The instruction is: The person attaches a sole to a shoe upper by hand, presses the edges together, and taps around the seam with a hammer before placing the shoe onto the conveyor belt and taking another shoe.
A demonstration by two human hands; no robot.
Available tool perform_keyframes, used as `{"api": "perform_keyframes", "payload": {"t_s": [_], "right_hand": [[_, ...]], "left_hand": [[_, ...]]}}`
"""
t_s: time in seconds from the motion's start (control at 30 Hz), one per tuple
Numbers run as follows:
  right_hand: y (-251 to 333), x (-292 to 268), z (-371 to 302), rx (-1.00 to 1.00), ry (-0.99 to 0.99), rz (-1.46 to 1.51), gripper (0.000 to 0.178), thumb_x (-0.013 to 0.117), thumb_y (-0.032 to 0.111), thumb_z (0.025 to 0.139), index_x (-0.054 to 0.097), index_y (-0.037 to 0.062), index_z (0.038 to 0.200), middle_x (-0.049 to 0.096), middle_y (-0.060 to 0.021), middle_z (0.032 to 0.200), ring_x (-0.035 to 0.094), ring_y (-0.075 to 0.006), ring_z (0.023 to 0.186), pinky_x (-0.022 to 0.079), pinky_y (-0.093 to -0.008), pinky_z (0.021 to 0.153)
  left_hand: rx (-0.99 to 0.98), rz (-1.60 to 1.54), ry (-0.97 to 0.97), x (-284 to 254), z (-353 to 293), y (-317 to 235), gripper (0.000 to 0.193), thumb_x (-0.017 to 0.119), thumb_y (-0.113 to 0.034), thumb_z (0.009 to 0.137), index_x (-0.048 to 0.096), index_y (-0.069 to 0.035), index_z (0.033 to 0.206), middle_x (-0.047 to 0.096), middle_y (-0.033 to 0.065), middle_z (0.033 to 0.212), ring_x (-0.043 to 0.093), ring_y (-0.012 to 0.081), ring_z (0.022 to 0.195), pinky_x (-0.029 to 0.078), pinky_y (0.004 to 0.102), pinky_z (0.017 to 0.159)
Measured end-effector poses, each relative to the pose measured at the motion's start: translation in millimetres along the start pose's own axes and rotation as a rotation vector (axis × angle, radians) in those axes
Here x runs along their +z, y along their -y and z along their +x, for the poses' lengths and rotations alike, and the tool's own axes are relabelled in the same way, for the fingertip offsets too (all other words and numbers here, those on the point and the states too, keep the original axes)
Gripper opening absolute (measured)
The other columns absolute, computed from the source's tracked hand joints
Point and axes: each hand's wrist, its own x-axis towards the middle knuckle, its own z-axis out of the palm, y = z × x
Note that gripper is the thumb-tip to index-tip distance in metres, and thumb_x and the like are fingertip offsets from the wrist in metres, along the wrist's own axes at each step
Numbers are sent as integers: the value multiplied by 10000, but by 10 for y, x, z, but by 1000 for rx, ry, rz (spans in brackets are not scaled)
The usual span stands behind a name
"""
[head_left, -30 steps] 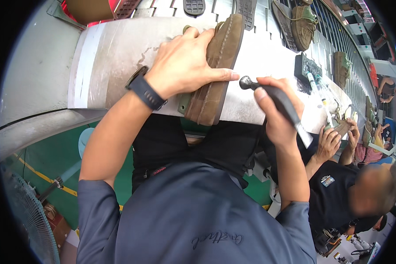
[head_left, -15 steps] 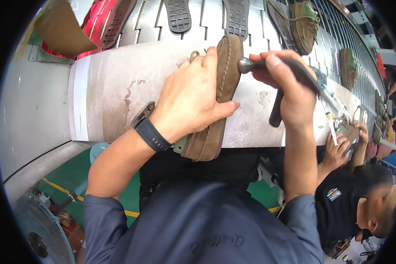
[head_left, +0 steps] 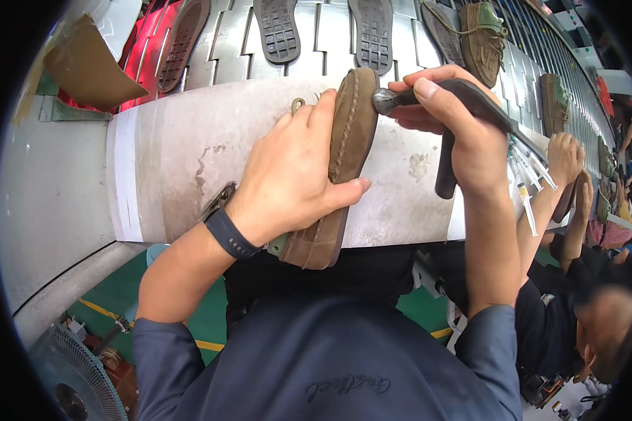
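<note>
A brown suede moccasin shoe with a stitched seam lies on its side on the pale worktable, heel end toward me. My left hand is closed round its upper, thumb stretched toward the sole edge, hiding the shoe's middle. A lace loop and a bit of green lining show beside the hand. In my right hand is a dark hammer; my fingers wrap it. Its rounded metal face sits at the edge of the sole near the toe, touching or almost touching it.
Beyond the table runs a metal slat conveyor carrying dark soles and brown shoes. Several syringes lie to my right. A co-worker's hand is past them. At left are a brown curved sheet and a fan.
The shoe and my left hand have shifted slightly left and nearer in view. The hammer face has moved a little left with the shoe. The co-worker's arms have moved farther away.
</note>
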Motion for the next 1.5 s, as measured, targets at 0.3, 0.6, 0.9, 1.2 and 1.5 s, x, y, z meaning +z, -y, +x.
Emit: {"api": "perform_keyframes", "payload": {"t_s": [0.3, 0.6, 0.9, 1.2, 1.5], "right_hand": [[-18, -50, 249, -19, -62, -56, 225, 733, 245, 991, 769, 31, 1051, 781, -74, 1022, 769, -187, 929, 600, -309, 870], [103, -235, 234, 41, -121, 54, 319, 720, 304, 999, 762, 11, 1119, 790, -121, 1061, 789, -222, 920, 618, -311, 861], [322, -68, -613, -416, 219, 720, 562, 451, 403, 1109, 525, -56, 1425, 598, -366, 1414, 659, -510, 1254, 535, -640, 1072], [800, 316, -1244, -447, -33, -70, 592, 640, 431, 1013, 522, -48, 1338, 626, -373, 1331, 694, -447, 1203, 606, -531, 1025], [748, 288, -1378, -734, -177, -576, 460, 723, 305, 915, 647, -70, 1171, 744, -287, 1202, 722, -323, 1086, 549, -404, 1004]], "left_hand": [[-1, 8, 11, -23, 41, -48, 1056, 903, -351, 753, 379, 110, 1545, 624, 306, 1307, 615, 468, 1176, 510, 496, 1020], [51, -1, 27, -43, 35, 0, 1060, 911, -348, 743, 385, 105, 1544, 614, 306, 1337, 611, 474, 1194, 508, 486, 1038], [505, 76, -391, -700, -177, -337, 1315, 1000, -518, 626, 354, 55, 1618, 459, 280, 1608, 543, 420, 1393, 469, 516, 1122], [485, -210, -216, -826, 57, -594, 826, 974, -200, 648, 549, -64, 1343, 678, 107, 1100, 697, 235, 983, 558, 349, 892], [541, -166, -258, -749, -54, -647, 765, 960, -211, 662, 561, -66, 1299, 673, 94, 1076, 693, 249, 928, 559, 345, 839]]}}
